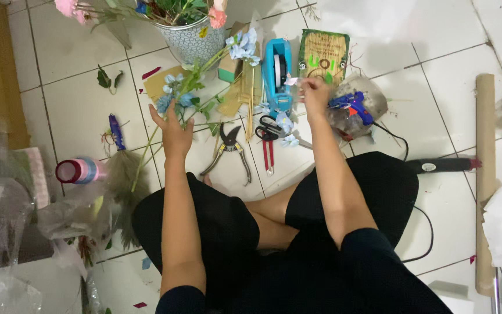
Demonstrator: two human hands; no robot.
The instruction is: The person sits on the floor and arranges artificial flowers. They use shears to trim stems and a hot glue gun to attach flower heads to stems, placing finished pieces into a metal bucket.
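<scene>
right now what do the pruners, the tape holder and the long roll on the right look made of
Pruners: dull grey metal blades, handles seemingly metal too. Tape holder: smooth, glossy light-blue plastic. Long roll: matte brown, probably a cardboard tube or rolled kraft paper; which one is hard to tell.

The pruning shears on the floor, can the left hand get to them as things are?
Probably yes. The pruning shears lie open on bare tile just beside the left hand, which touches the blue flower stem; nothing lies between them.
</scene>
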